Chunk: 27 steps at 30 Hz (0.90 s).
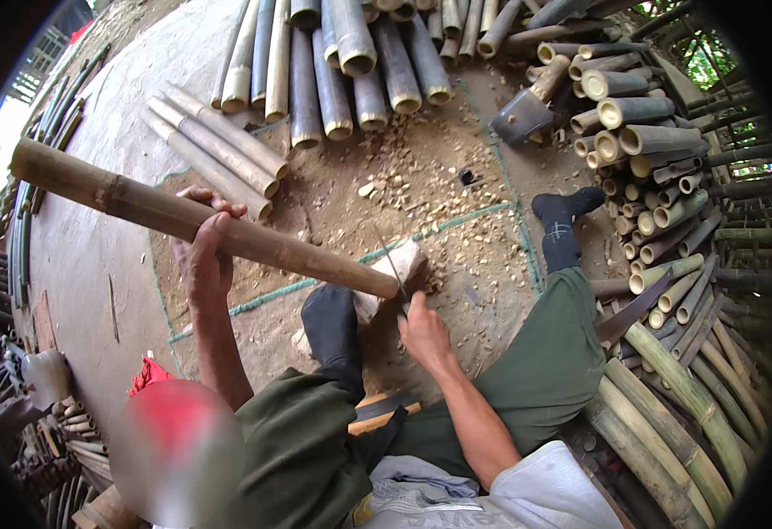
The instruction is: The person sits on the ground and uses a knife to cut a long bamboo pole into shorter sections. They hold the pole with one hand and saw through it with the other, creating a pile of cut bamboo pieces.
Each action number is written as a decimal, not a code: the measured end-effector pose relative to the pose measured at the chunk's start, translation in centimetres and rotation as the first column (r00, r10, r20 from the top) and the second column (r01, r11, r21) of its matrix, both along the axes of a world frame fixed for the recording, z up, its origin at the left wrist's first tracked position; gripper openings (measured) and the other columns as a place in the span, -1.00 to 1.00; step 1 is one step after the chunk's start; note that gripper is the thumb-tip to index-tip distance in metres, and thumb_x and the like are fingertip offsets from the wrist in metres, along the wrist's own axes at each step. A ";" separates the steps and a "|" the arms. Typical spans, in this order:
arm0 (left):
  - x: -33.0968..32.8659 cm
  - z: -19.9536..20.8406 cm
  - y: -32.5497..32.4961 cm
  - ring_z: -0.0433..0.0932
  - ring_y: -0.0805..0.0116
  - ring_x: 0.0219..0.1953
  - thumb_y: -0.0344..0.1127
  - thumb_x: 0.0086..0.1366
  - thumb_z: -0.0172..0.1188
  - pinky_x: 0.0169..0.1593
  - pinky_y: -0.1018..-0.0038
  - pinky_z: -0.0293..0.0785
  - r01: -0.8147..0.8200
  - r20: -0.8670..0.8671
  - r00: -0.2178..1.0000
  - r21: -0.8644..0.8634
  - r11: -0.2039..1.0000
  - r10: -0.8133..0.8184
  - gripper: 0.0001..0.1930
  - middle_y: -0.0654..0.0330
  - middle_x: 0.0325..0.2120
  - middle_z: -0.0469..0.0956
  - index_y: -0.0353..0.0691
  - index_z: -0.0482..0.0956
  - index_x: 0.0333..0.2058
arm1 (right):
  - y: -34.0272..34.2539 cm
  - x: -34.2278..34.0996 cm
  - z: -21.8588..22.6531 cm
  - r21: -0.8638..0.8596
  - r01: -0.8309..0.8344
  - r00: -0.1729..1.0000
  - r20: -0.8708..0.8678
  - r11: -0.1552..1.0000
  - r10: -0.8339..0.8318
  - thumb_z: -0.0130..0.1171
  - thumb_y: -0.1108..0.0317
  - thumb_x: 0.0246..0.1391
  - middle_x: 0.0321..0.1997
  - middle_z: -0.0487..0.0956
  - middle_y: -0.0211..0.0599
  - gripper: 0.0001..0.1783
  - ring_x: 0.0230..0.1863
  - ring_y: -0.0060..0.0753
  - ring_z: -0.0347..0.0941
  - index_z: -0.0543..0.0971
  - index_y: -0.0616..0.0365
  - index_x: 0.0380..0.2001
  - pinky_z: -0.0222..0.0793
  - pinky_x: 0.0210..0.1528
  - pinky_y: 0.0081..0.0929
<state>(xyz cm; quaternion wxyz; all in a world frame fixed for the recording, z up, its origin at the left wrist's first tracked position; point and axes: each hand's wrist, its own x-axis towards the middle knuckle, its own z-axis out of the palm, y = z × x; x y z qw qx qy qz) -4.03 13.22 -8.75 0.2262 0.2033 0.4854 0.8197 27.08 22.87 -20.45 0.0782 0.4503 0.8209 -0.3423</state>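
A long brown bamboo pole (pixel 289 249) slants from the upper left down to the middle. My left hand (pixel 205 238) is wrapped round it from below, thumb over the top. A pale wooden block (pixel 411 263) lies under and beside the pole's right end. My right hand (pixel 425 331) is closed round the handle of a thin-bladed knife (pixel 389 253). Its blade, seen nearly edge-on, is at the cut end of the pole; whether it touches the bamboo I cannot tell. My left foot, in a dark sock (pixel 329 326), is against the block.
Dark bamboo tubes (pixel 307 93) lie at the back, beside several paler poles (pixel 214 132). Stacked bamboo (pixel 659 141) fills the right side, near a dark mallet-like thing (pixel 524 116) and a curved dark blade (pixel 628 317). Wood chips (pixel 395 185) cover the ground; a green cord (pixel 470 216) crosses it.
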 end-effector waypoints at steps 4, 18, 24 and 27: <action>1.3 0.7 -0.1 0.58 0.32 -0.31 -0.45 0.14 0.32 -0.08 0.31 0.58 -0.273 0.116 0.953 -0.063 0.960 0.278 -0.60 0.18 -0.34 0.51 -0.30 0.40 -0.07 | 0.8 -0.3 2.1 -0.047 -0.001 0.999 -0.049 0.999 -0.001 0.18 0.29 0.13 -0.40 0.55 0.36 -0.63 -0.32 0.35 0.54 0.29 0.31 -0.19 0.46 -0.30 0.12; 0.2 0.0 0.0 0.56 0.42 -0.38 -0.49 0.14 0.35 -0.21 0.48 0.47 -0.415 -0.093 0.910 -0.148 0.898 0.405 -0.69 0.16 -0.44 0.56 -0.30 0.45 -0.16 | 0.0 -2.4 6.7 0.026 0.020 0.981 -0.194 0.999 -0.014 0.19 0.33 0.11 -0.44 0.57 0.23 -0.65 -0.36 0.34 0.54 0.29 0.27 -0.19 0.42 -0.33 0.14; 1.1 0.5 1.1 0.56 0.41 -0.36 -0.48 0.13 0.36 -0.20 0.49 0.47 -0.396 -0.094 0.918 -0.161 0.904 0.385 -0.67 0.17 -0.42 0.54 -0.32 0.44 -0.16 | 0.2 -1.4 1.2 0.028 0.032 0.999 -0.029 0.999 -0.032 0.18 0.33 0.13 -0.37 0.59 0.21 -0.70 -0.36 0.28 0.56 0.33 0.28 -0.24 0.47 -0.37 0.06; 0.8 1.2 1.5 0.56 0.41 -0.34 -0.48 0.13 0.35 -0.19 0.49 0.48 -0.403 -0.117 0.914 -0.126 0.907 0.390 -0.65 0.19 -0.40 0.52 -0.33 0.43 -0.15 | 1.7 -1.3 0.8 0.029 0.059 0.998 -0.009 0.998 -0.059 0.18 0.31 0.12 -0.34 0.59 0.27 -0.68 -0.29 0.31 0.55 0.32 0.30 -0.22 0.48 -0.28 0.03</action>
